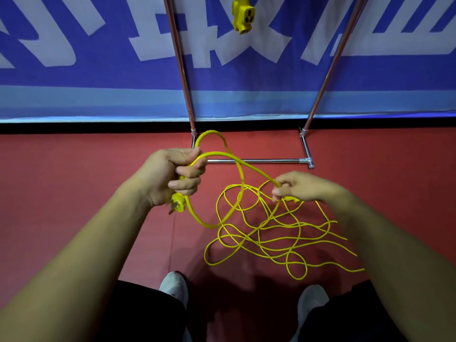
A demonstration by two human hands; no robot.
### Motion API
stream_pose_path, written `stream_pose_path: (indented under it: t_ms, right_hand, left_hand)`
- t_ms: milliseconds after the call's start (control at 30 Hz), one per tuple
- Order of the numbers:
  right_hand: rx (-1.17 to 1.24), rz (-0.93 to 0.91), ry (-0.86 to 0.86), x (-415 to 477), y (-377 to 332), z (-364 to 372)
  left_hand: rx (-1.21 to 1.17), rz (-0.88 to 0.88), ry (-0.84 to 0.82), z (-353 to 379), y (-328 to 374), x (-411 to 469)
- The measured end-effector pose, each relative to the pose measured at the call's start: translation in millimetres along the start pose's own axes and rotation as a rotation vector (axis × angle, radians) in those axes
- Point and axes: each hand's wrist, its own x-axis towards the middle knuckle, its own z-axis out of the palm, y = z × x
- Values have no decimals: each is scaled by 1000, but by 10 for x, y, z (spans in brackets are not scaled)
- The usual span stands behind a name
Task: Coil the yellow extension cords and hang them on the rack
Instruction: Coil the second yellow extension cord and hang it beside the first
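A yellow extension cord (269,233) lies in a loose tangle on the red floor in front of me. My left hand (172,174) grips its plug end, with the yellow plug (178,202) sticking out below the fist and one loop rising above it. My right hand (298,186) pinches the cord a little further along, above the tangle. The chrome rack (256,160) stands just beyond my hands, its two uprights rising out of view. A yellow socket end (243,14) of another cord hangs down between the uprights at the top.
A blue banner wall (98,70) with white lettering stands right behind the rack. My two white shoes (174,286) show at the bottom, close to the tangle. Red floor stretches out to the left.
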Motion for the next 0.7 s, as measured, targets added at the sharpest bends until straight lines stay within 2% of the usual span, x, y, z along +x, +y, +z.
stream_pose_path:
  t_ms: [133,200,267,333,400,600,700]
  right_hand:
    - [460,-78,246,39,-173,-35]
    - [543,-117,318,33,-320,-93]
    - [466,-158,363,-6,-392,-138]
    - [273,-191,421,-52,-434,-184]
    - [160,-214,458,-88,-515,-204]
    - [64,-382,335,-221,-1066,23]
    - [89,-438,440,-228,-1197,30]
  left_hand:
    - [184,-52,141,-11,37,-42]
    - [154,-94,148,-10,29,-37]
    - [83,-107,134,-12,39,-30]
    - [34,-111,139,-28,44,-31]
    - [73,-137,139,-40,18,-33]
    - [311,-184,43,177,-220,49]
    - [368,-97,4,250,-266,73]
